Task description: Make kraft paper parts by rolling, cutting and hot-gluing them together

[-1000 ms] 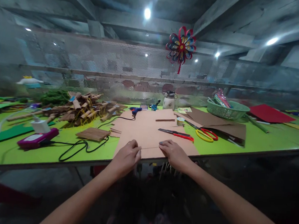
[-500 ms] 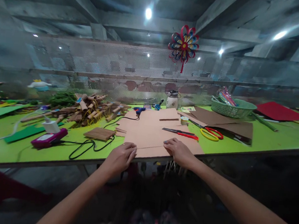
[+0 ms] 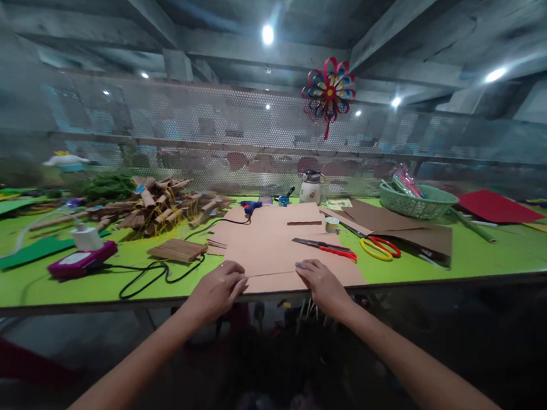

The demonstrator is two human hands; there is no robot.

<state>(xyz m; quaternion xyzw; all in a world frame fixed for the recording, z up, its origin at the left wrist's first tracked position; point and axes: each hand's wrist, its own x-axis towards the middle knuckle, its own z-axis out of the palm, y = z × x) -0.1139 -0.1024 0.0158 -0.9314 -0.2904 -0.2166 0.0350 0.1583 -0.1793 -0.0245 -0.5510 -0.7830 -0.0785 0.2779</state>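
Observation:
My left hand (image 3: 218, 290) has its fingers curled and thumb pressed in, closed on the left end of a narrow brown paper strip (image 3: 270, 273). The strip's right end is under the bent fingers of my right hand (image 3: 324, 290), which look pinched on it. Between the hands, its upper edge shows as a thin dark line. Beneath lies a large light-brown paper sheet (image 3: 261, 245) along the table's front edge. A red-handled utility knife (image 3: 329, 248) rests on the sheet just beyond my right hand. Both thumbs' undersides are hidden.
On the green table (image 3: 162, 297) lie red-and-yellow scissors (image 3: 379, 247), a small roll (image 3: 331, 225), a blue glue gun (image 3: 251, 207) and its cord. Left are a purple power socket (image 3: 83, 261), flat brown strips (image 3: 177, 251) and a paper-tube pile (image 3: 160, 205). A green basket (image 3: 418, 202) stands right.
The view has shifted slightly, so the table items appear a little lower and further left. Both hands keep nearly the same place on the paper strip.

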